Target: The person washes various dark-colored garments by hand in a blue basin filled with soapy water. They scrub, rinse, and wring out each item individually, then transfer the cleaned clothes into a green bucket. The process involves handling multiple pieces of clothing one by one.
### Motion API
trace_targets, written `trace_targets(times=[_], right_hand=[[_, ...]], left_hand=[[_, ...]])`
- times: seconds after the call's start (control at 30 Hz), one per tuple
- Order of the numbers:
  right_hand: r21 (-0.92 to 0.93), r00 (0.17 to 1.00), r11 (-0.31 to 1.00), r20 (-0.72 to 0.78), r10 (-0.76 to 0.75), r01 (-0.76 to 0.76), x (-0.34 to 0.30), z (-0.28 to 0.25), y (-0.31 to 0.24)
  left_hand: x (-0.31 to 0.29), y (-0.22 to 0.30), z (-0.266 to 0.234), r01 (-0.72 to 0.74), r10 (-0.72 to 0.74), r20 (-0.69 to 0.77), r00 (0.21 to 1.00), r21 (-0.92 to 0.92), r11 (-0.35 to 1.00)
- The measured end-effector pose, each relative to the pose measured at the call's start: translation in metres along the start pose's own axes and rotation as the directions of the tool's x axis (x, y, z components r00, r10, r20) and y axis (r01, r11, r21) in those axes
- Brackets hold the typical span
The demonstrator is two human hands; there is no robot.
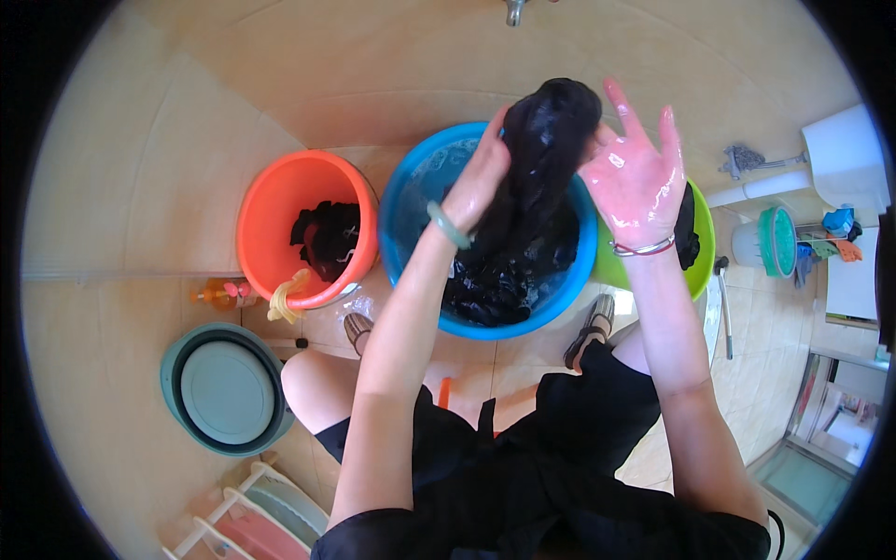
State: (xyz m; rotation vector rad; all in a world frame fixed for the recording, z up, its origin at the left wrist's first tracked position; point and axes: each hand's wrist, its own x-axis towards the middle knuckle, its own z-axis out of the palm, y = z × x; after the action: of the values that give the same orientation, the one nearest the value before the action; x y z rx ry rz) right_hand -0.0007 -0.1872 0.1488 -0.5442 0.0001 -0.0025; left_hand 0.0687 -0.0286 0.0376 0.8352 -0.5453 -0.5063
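Note:
A wet black garment (551, 140), bunched and shiny, hangs from hand height down into the blue basin (495, 330). My left hand (481, 173) grips its left side, fingertips partly hidden behind the cloth. On the other side, my right hand (639, 177) is wet, palm turned up and fingers spread; its edge by the cloth touches or nearly touches it. More soaked black cloth (495, 289) lies in the basin's soapy water.
An orange bucket (266, 219) with dark clothes stands left, a yellow cloth (287, 297) over its rim. A green basin (705, 247) sits right, partly behind my forearm. A grey-green folding basin (227, 392) leans at left. A tap (514, 11) juts out above.

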Motion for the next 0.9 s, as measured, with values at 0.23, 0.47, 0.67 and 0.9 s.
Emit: trace_targets(times=[0.23,0.47,0.67,0.9], right_hand=[[-0.169,0.988,0.979,0.081,0.128,-0.113,-0.001,0.0,0.028],[-0.909,0.992,0.401,-0.084,0.089,-0.113,0.015,-0.017,-0.003],[-0.962,0.99,0.246,-0.134,-0.052,-0.117,0.007,-0.008,-0.011],[-0.551,0.954,0.834,0.264,0.139,0.031,0.039,-0.061,0.0]], left_hand=[[-0.022,-0.035,0.048,0.182,0.031,-0.352,0.936,0.555,0.812],[-0.036,-0.01,0.007,0.372,-0.308,-0.293,0.905,0.198,0.907],[-0.036,0.011,0.002,0.376,-0.391,-0.143,0.909,-0.122,0.919],[-0.048,0.0,-0.003,0.453,-0.499,0.028,0.866,-0.466,0.76]])
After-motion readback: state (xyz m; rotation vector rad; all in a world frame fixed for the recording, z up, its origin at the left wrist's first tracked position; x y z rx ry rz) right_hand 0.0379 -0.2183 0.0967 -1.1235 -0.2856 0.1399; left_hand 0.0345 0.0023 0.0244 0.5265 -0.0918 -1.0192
